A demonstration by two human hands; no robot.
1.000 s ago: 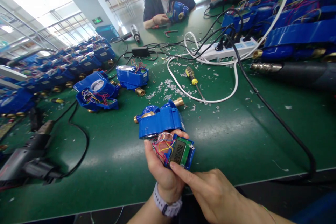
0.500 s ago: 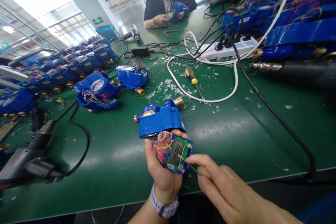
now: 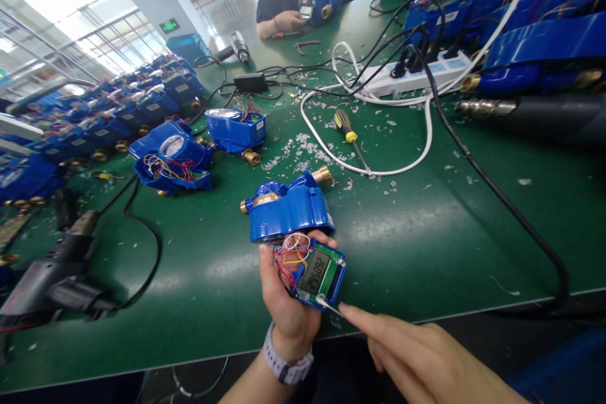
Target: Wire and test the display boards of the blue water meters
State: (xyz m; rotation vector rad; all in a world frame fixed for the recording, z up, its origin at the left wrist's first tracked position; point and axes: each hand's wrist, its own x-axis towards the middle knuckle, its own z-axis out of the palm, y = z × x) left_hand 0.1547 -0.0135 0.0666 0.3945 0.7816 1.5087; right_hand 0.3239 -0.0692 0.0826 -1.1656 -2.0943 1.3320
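My left hand (image 3: 283, 303) is closed around a small blue display module (image 3: 316, 276) with a green board, a grey digit screen and red, yellow and white wires. The wires run up to a blue meter body (image 3: 288, 209) with brass fittings lying on the green table just beyond it. My right hand (image 3: 416, 356) comes in from the lower right, fingers pinched on a thin metal pin (image 3: 327, 305) whose tip touches the module's lower corner.
Two opened blue meters (image 3: 173, 161) (image 3: 235, 127) lie at the left, with rows of several more behind. A yellow-handled screwdriver (image 3: 348, 132), a white cable, a power strip (image 3: 411, 79), black cords and white scraps lie ahead. A heat gun (image 3: 47, 278) rests at left. A person works at the far end.
My right hand drew back toward me and shifted the thin pin from the screen's edge to the module's lower corner. The left hand tilted the module slightly.
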